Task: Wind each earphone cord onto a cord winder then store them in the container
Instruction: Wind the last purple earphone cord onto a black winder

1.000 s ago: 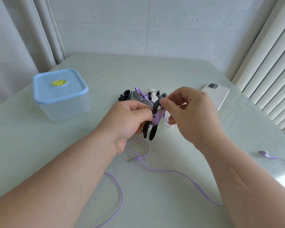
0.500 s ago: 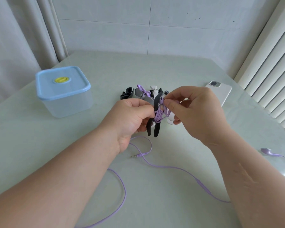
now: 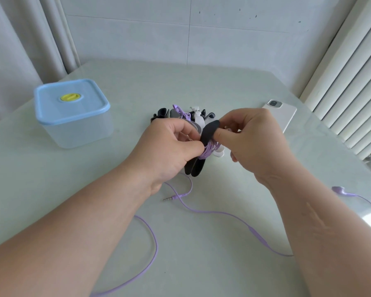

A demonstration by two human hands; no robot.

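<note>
Fingers (image 3: 222, 133) of the right hand (image 3: 255, 142) pinch the upper tip of the black cord winder (image 3: 209, 131); the left hand (image 3: 169, 151) grips its waist, right of the container (image 3: 73, 116). The purple cord (image 3: 210, 150) looks light, limp, slippery: keep the wraps pinned.

— Any writing to read here: a label, a brand, a number?
— None legible. The yellow knob (image 3: 70, 97) on the blue lid (image 3: 51, 103) of the container (image 3: 81, 133), far left, is too small to make out any mark. The white phone (image 3: 284, 118), far right, lies back up, and no lettering can be read on it.
</note>
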